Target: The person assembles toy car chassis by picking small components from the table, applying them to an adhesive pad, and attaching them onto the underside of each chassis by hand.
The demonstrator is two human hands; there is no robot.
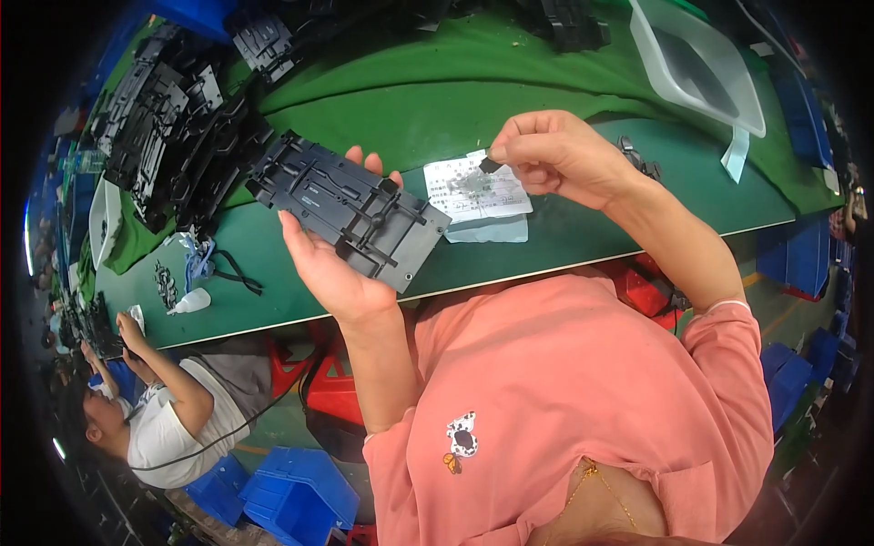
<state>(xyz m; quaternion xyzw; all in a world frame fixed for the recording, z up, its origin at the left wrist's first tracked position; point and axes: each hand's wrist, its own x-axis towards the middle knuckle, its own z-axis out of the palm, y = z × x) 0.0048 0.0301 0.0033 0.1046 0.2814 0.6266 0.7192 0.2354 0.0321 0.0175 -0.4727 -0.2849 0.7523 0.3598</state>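
We are in a workshop with blue bins (341, 487) on the floor by a green table (583, 241) partly draped in green cloth (401, 114). Over its front edge, our left hand (335, 273) cradles a black panel (332, 196), thumb and fingers at opposite sides. It looks light, stiff and smooth, its raised bars perhaps fragile; the long edges seem the safest hold. Our right hand (564, 164) pinches a small black piece (492, 166), probably easily dropped, above a paper slip (455, 211).

Open tabletop (583, 240) between paper (499, 208) and right forearm (685, 232), black parts (211, 150) an obstacle at left
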